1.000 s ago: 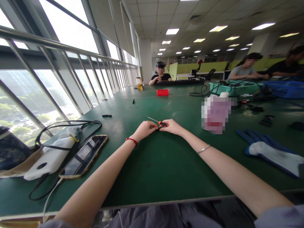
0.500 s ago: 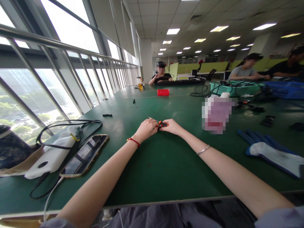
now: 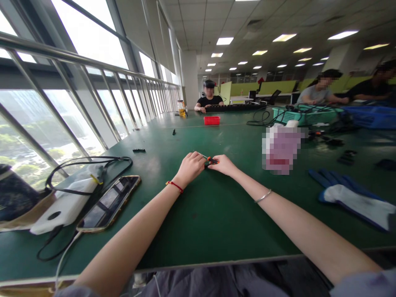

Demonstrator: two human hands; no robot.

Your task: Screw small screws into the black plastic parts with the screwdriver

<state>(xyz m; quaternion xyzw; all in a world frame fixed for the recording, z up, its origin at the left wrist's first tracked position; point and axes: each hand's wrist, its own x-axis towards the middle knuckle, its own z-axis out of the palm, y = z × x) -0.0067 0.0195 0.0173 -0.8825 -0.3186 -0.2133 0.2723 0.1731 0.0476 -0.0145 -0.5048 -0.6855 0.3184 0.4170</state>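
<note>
A screwdriver (image 3: 213,161) with an orange and black handle lies in the fingers of my right hand (image 3: 225,165), its thin metal shaft pointing left over my left hand. My left hand (image 3: 190,167) is closed just beside it, palm down, with the fingertips near the screwdriver. Between the two hands a small dark piece (image 3: 206,165) shows under the left fingertips; its kind cannot be made out. Both hands rest low over the green table (image 3: 198,222).
Left of my arm lie a phone (image 3: 109,203), a white case (image 3: 63,209) and a looped black cable (image 3: 89,158). A blue and white glove (image 3: 355,202) lies right. Farther off are a black strip (image 3: 139,150), a red basket (image 3: 212,120) and a teal basket (image 3: 309,115). Co-workers sit beyond.
My hands stay almost in place around the screwdriver, with a slight shift of the fingers. The person across the table has lowered a hand from near the face to the tabletop.
</note>
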